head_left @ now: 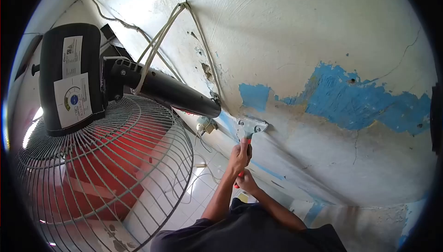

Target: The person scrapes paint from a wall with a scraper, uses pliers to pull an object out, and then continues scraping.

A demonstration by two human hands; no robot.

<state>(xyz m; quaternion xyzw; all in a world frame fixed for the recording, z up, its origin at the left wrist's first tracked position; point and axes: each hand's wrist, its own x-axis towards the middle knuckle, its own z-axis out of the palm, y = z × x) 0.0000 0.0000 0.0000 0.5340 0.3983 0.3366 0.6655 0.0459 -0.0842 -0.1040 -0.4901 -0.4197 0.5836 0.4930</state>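
Note:
A scraper with a wide metal head (252, 125) and a red handle rests against the white wall (286, 30), just below a small patch of exposed blue paint (255, 96). Around the upper handle, near the head, my left hand (239, 156) is wrapped. Lower down, my right hand (248, 181) is closed on the handle's end. To the right of the scraper, a larger blue patch (350, 97) with ragged edges shows where white coating is gone.
A wall fan with a wire cage (106, 160) and black arm (180, 90) fills the left side, close to my left forearm. Cables (203, 40) hang from the wall. A socket-like fitting (206, 124) sits beyond the arm, above tiled floor (198, 192).

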